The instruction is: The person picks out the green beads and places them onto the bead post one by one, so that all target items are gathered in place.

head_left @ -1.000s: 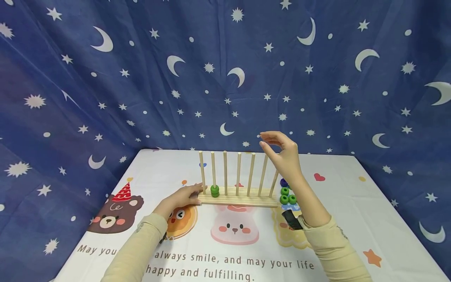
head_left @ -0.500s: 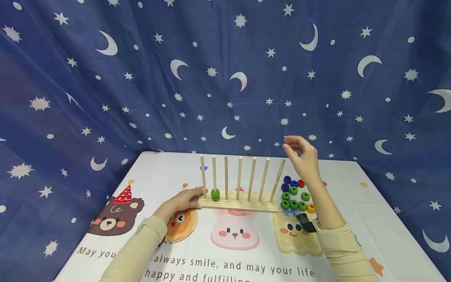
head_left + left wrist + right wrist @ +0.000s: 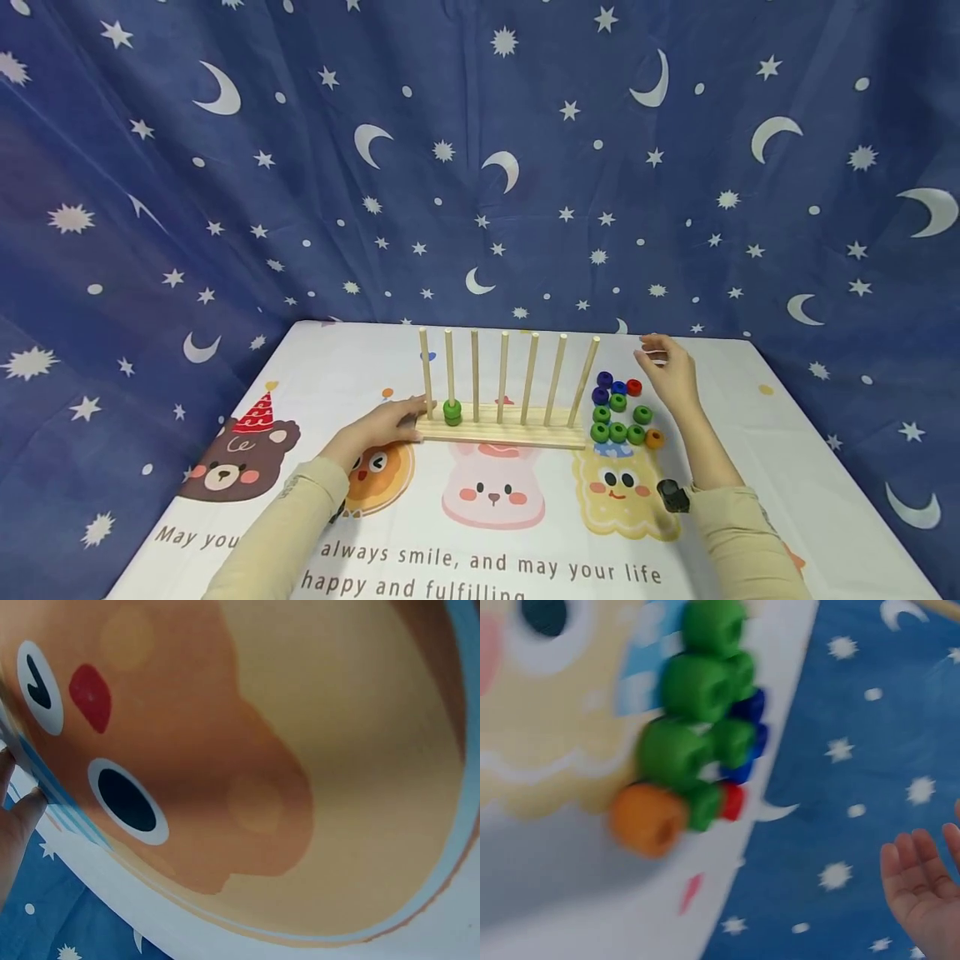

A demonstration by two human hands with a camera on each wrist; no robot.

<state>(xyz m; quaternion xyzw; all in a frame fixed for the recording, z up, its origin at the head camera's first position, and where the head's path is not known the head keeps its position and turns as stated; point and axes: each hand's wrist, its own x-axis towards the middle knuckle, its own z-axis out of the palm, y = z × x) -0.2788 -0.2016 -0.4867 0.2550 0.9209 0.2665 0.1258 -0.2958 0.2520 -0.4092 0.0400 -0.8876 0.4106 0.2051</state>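
A wooden peg rack (image 3: pixel 501 433) with several upright dowels stands mid-table. Two green beads (image 3: pixel 452 412) are stacked on its second peg from the left. My left hand (image 3: pixel 386 423) holds the rack's left end, thumb in front and fingers behind. Only a few of its fingertips show at the edge of the left wrist view. My right hand (image 3: pixel 670 375) is raised behind and to the right of the loose beads, thumb and fingers apart with nothing between them. Those beads include several green beads (image 3: pixel 617 432), an orange bead (image 3: pixel 655 439), a red bead (image 3: pixel 633 387), a blue bead (image 3: pixel 619 388) and two purple beads (image 3: pixel 602 395).
A white tablecloth (image 3: pixel 352 358) printed with cartoon animals and lettering covers the table. Behind it hangs a dark blue curtain (image 3: pixel 480 167) with moons and stars, close to the table's back edge. The loose beads lie just right of the rack.
My right hand has moved right and downward, from above the rack's right pegs to beyond the loose beads, uncovering them. The left hand stays on the rack, and its green beads remain in place.
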